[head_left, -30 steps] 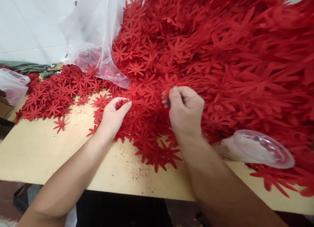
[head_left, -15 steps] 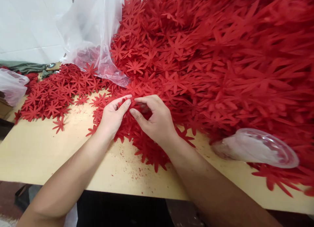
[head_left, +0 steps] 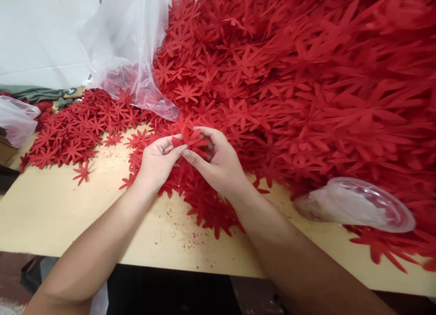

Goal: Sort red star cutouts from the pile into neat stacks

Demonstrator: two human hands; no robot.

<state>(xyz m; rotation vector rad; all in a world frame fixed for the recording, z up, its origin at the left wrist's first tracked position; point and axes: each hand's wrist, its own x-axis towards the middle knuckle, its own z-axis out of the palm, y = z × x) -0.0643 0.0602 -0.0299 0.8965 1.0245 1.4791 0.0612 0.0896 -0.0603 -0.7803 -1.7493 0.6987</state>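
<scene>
Wooden table (head_left: pixel 61 206), white wall behind | left hand (head_left: pixel 155 162) and right hand (head_left: pixel 218 162) are brought together, both pinched on one red flower cutout (head_left: pixel 190 137) at the near edge of the big red pile (head_left: pixel 306 78) | clear bag (head_left: pixel 126 47) is seen behind, clear lid (head_left: pixel 357 206) to the right.

Red flower cutout (head_left: pixel 190 137) at centre frame, solid red, no pattern. Heap of flower cutouts (head_left: pixel 306 78) filling right and upper frame, same plain red. Smaller red spread (head_left: pixel 75 128) at left. Tabletop (head_left: pixel 61 206) pale yellow-tan, flecked with red crumbs. Plastic bag (head_left: pixel 126 42) upper left, clear, tinted pink where red shows through. Clear plastic dish (head_left: pixel 361 206) lower right. Wall (head_left: pixel 34 33) white.
</scene>
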